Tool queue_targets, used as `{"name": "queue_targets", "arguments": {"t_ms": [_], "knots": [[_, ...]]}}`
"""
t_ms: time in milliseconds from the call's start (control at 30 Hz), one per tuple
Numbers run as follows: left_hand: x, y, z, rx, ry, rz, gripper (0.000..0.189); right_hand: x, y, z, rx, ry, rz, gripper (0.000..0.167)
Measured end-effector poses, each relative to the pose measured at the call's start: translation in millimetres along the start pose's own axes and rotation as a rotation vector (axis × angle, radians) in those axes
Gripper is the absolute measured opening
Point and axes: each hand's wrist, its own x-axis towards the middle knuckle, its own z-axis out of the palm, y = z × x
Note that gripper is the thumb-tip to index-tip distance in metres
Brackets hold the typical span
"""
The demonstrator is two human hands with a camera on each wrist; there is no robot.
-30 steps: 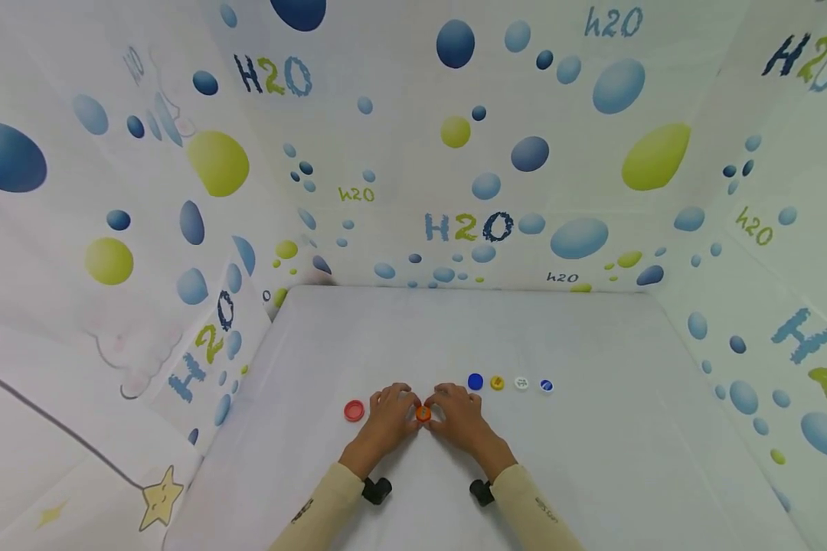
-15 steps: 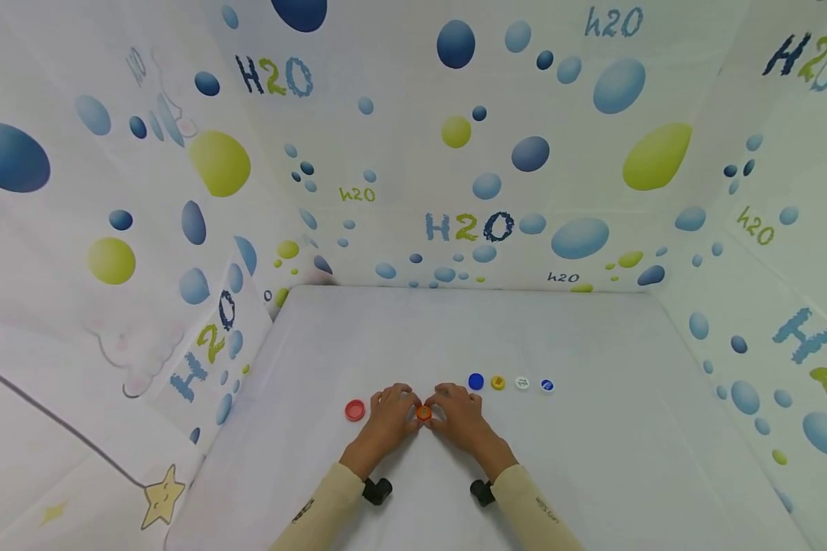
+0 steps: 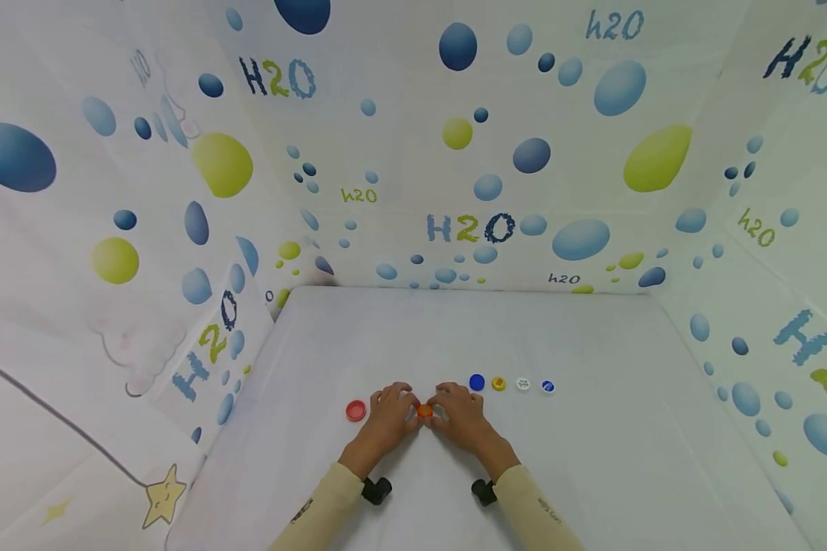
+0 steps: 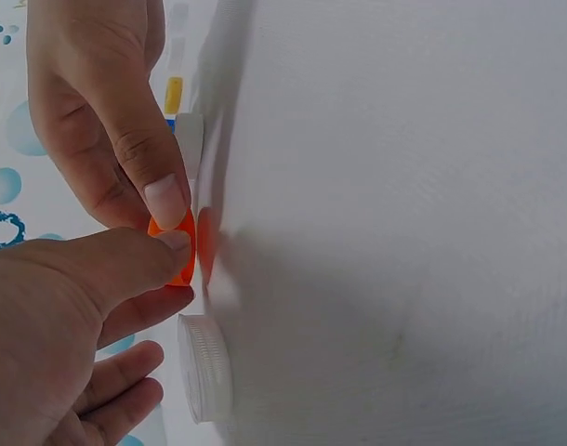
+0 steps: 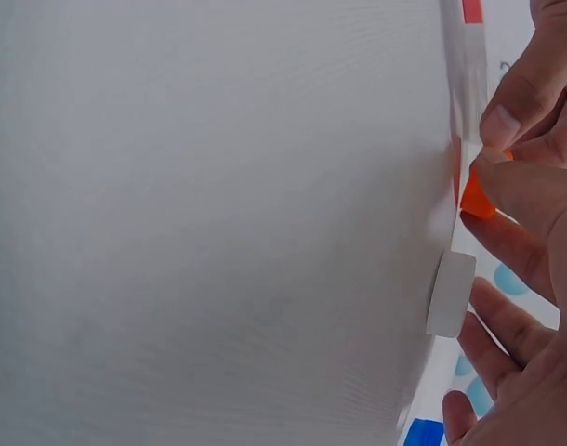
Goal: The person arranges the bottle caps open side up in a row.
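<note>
Between my two hands is a small orange bottle cap (image 3: 424, 411), held low over the white table. My left hand (image 3: 389, 413) pinches one side of it with thumb and finger, while my right hand (image 3: 459, 413) pinches the other. Seen from the left wrist, the orange cap (image 4: 187, 249) stands on edge, partly covered by both thumbs. A ribbed whitish cap (image 4: 205, 368) lies beside the left hand's loose fingers. Near the right hand's lower fingers, a white cap (image 5: 452, 294) shows in the right wrist view. Both whitish caps are hidden behind the hands in the head view.
Left of the hands lies a red cap (image 3: 355, 411). A row to the right has a blue cap (image 3: 477, 382), a yellow cap (image 3: 499, 383), a white cap (image 3: 523, 384) and a blue-and-white cap (image 3: 547, 387). Printed white sheeting (image 3: 400, 153) surrounds the table (image 3: 469, 321).
The orange cap has tilted slightly between the fingers and looks brighter. Both hands keep their grip in nearly the same place; the head view has shifted a little.
</note>
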Motion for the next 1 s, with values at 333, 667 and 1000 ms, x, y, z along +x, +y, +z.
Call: {"name": "queue_targets", "arguments": {"t_ms": [333, 667, 1000], "knots": [[0.6, 4.0, -5.3, -0.036, 0.007, -0.016, 0.032, 1.6, -2, -3, 0.028, 0.036, -0.013, 0.025], [2.4, 8.2, -4.5, -0.024, 0.029, -0.024, 0.035, 0.3, -10, -9, 0.097, 0.052, 0.005, 0.023], [2.9, 8.6, -3.1, -0.008, 0.064, -0.006, 0.031, 0.5, -12, -10, 0.112, 0.030, 0.050, 0.029]]}}
